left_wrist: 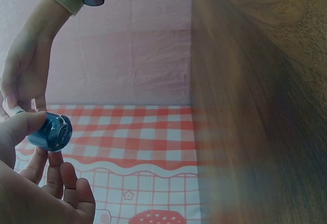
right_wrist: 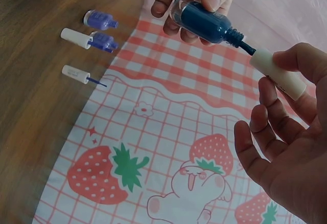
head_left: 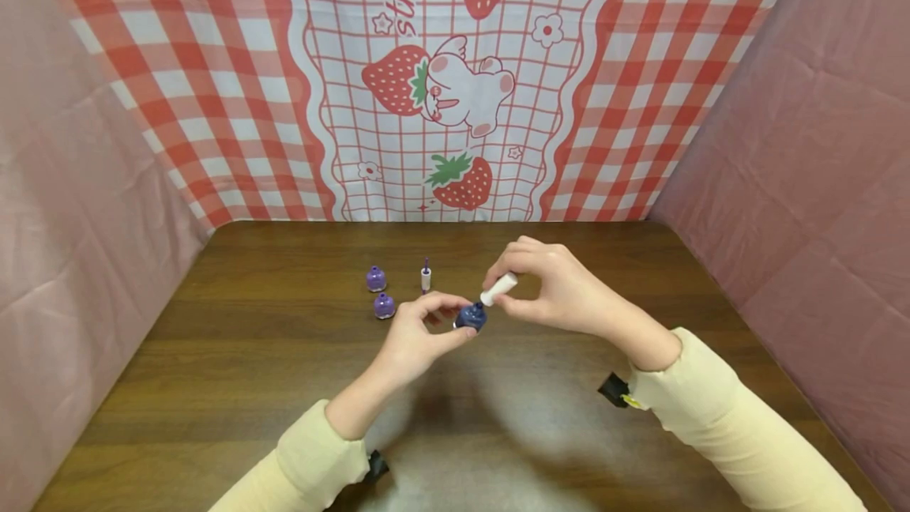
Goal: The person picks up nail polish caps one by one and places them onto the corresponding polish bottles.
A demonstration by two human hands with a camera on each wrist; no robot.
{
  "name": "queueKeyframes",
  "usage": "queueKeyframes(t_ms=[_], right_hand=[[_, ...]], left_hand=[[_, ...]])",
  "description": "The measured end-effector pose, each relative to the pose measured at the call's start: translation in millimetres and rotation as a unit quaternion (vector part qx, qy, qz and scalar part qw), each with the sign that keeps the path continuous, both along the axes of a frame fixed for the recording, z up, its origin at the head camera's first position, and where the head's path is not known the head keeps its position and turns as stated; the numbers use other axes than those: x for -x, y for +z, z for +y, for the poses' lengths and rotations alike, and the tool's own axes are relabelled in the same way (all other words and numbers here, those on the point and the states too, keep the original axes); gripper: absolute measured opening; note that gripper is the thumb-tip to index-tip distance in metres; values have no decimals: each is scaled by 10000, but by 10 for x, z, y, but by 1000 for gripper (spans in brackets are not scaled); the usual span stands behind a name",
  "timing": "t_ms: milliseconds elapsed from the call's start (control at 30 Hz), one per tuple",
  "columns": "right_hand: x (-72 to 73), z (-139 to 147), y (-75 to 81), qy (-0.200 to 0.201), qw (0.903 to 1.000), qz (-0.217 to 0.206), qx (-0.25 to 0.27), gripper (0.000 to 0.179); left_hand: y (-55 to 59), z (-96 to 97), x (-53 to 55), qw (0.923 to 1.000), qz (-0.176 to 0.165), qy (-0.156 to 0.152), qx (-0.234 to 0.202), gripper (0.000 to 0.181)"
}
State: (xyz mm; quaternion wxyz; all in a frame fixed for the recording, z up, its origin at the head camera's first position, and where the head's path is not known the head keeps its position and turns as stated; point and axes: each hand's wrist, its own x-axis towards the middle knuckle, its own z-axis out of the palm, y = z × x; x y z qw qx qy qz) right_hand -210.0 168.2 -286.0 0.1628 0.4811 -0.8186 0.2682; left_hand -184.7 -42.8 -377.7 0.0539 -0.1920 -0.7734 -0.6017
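Note:
My left hand (head_left: 412, 346) holds a small dark blue nail polish bottle (head_left: 470, 318) between thumb and fingers, tilted above the table. In the right wrist view the bottle's threaded neck is bare, and liquid fills most of the glass. My right hand (head_left: 562, 291) pinches the white brush cap (right_wrist: 278, 75) between thumb and fingers, just off the neck. Between cap and neck a dark brush stem (right_wrist: 248, 48) shows, its lower end hidden inside the bottle. From the left wrist view, the bottle's base (left_wrist: 64, 133) faces the camera.
Two uncapped purple polish bottles (head_left: 376, 280) stand on the brown wooden table (head_left: 235, 385), left of my hands. Beside them, two white caps with purple brushes (right_wrist: 75, 74) stand upright. A strawberry-print cloth (head_left: 270, 77) hangs behind, with pink cloth (head_left: 803, 172) at both sides.

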Motion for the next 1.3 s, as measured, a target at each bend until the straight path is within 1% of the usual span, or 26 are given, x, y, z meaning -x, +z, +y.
queueKeyframes(t_ms=[133,400,767,900,1133,1200,1233,1300], right_hand=[[-2,-16,-1,-15,10000,-21,-55,18],[-17,-43,-2,-125,9994,-258,-186,21],[5,-49,-44,-72,9982,-587,-100,20],[41,-46,-67,-24,9959,-908,5,18],[100,-32,-99,57,9868,-1599,244,16],[93,-42,-91,10,9845,-1736,260,15],[71,-53,-64,-7,9836,-1784,267,15],[83,-52,-76,16,9822,-1853,307,14]], left_hand=[[3,2,0,10000,46,-14,-15,28],[5,9,-2,10000,26,-48,-77,27],[28,23,-25,9996,-282,-15,-80,28],[25,36,-20,9991,-396,1,-119,28],[35,59,-22,9983,-527,53,-247,29],[35,60,-19,9979,-588,51,-273,30],[79,62,-42,9976,-637,59,-280,30],[80,70,-38,9970,-712,81,-303,30]])
